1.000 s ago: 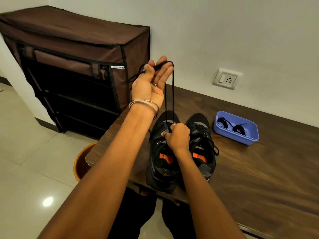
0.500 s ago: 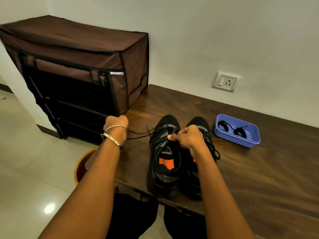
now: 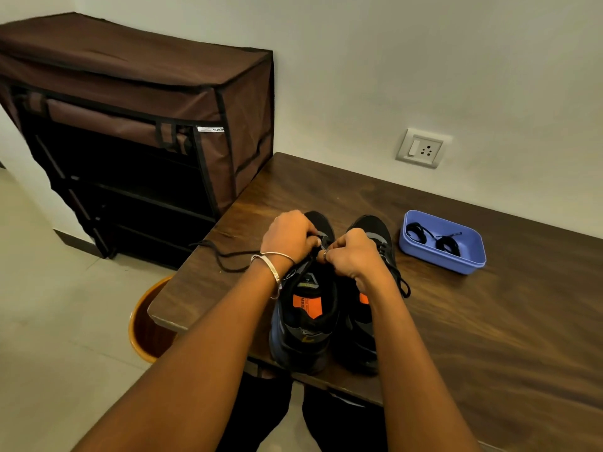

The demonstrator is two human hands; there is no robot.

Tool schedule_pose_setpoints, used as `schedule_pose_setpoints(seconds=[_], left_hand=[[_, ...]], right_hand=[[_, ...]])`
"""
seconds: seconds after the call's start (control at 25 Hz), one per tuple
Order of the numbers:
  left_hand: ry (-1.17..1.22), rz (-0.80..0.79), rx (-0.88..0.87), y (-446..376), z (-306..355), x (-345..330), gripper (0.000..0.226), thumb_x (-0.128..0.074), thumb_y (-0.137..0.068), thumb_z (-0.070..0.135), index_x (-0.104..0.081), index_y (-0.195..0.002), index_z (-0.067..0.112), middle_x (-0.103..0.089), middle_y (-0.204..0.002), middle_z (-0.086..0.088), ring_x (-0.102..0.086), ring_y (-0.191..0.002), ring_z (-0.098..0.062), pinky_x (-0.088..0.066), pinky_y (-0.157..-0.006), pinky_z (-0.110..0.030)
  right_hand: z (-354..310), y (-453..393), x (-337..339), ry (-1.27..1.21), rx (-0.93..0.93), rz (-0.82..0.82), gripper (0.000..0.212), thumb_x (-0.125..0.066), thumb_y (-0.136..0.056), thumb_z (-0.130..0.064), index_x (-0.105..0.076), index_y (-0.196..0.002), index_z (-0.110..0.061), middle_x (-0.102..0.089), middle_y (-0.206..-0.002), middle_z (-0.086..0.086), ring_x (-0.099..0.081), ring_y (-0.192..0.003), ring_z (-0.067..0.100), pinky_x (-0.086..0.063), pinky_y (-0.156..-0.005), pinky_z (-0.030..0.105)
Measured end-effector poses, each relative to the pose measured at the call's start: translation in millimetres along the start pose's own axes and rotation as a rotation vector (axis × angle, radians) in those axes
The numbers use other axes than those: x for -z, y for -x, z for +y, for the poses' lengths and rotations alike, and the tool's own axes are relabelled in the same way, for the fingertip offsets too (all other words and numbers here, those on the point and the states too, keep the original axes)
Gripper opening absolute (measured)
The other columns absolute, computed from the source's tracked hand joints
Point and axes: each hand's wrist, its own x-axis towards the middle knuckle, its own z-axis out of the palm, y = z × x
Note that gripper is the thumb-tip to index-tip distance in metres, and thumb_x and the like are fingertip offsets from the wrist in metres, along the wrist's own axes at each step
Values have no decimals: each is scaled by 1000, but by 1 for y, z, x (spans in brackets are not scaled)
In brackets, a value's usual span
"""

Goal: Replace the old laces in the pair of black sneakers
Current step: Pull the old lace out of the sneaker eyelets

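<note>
Both hands' [image 3: 288, 236] pinching grip on thin black cord lace [image 3: 225, 259] over matte sneaker [image 3: 306, 308]

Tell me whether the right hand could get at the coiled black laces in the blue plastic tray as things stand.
Probably yes. The right hand is busy pinching at the left black sneaker, but bare wooden tabletop lies between it and the blue plastic tray, which is uncovered with the coiled black laces exposed.
</note>
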Motion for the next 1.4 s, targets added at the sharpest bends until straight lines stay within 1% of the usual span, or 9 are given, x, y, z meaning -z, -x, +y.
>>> schedule_pose_setpoints(seconds=[0.16, 0.36, 0.52, 0.76, 0.88, 1.04, 1.16, 1.24, 1.4], left_hand=[[-248, 66, 10, -3, 8, -13, 18, -63, -90, 27, -72, -104, 18, -61, -110, -7, -61, -99, -29, -55, -78, -39], [-410, 132, -107, -6, 7, -21, 26, -42, -99, 25, -60, -109, 9, -61, -112, -9, -63, -97, -31, -48, -73, -36], [220, 117, 185, -14, -17, -8, 21, -45, -94, 26, -61, -87, 15, -71, -92, 0, -65, -89, -24, -46, -81, -35], [1597, 314, 524, -7, -20, 23, 18, -43, -101, 12, -51, -85, 11, -65, -82, -9, -68, -75, -27, -57, -80, -43], [1786, 312, 575, -8, -24, 21, 19, -42, -102, 9, -51, -85, 10, -51, -69, -6, -53, -60, -20, -56, -73, -42], [1036, 271, 352, -8, -27, 16, 17, -52, -97, 14, -58, -81, 17, -45, -66, 2, -42, -58, -11, -46, -60, -23], [296, 96, 58, -7, -24, 9, 7, -66, -88, 22, -72, -90, 20, -55, -79, 3, -52, -73, -9, -45, -73, -20], [48, -38, -22, -7, -20, -1, 17, -68, -87, 28, -75, -101, 22, -60, -100, -1, -58, -92, -16, -50, -86, -31], [-175, 19, -17, -8, -9, -10, 17, -63, -89, 31, -74, -95, 20, -56, -109, -5, -56, -100, -25, -53, -85, -39]], right_hand=[[1, 3, 3, 27, 12, 8, 27, -75, -83, -20, -71, -92, 5, -60, -72, 9, -54, -63, 17, -39, -53, 25], [-4, 6, -4, 199, 49, -40, 32, -70, -86, -30, -62, -94, 0, -63, -93, 14, -61, -86, 28, -41, -62, 30], [-7, 9, -4, 312, 43, -60, 35, -69, -89, -35, -47, -84, -8, -54, -95, 15, -54, -84, 31, -37, -61, 31], [-10, 15, -13, 486, 87, -15, 33, -57, -97, -23, -52, -119, 1, -54, -125, 24, -54, -114, 44, -43, -83, 41], [-11, 14, -22, 512, 102, 34, 26, -53, -98, -16, -54, -117, 1, -56, -123, 24, -56, -111, 45, -45, -82, 42], [-10, 16, -29, 559, 128, 96, 24, -50, -99, -13, -56, -118, 0, -58, -121, 23, -57, -112, 44, -47, -84, 43], [-11, 13, -26, 552, 116, 72, 25, -51, -98, -14, -54, -119, 0, -56, -123, 23, -56, -112, 43, -43, -79, 40], [-10, 12, -22, 528, 93, 49, 28, -51, -98, -17, -52, -120, 0, -55, -123, 23, -56, -112, 42, -39, -74, 38], [-10, 13, -21, 521, 90, 21, 25, -51, -97, -17, -52, -116, -1, -55, -121, 22, -56, -109, 42, -39, -72, 38]])
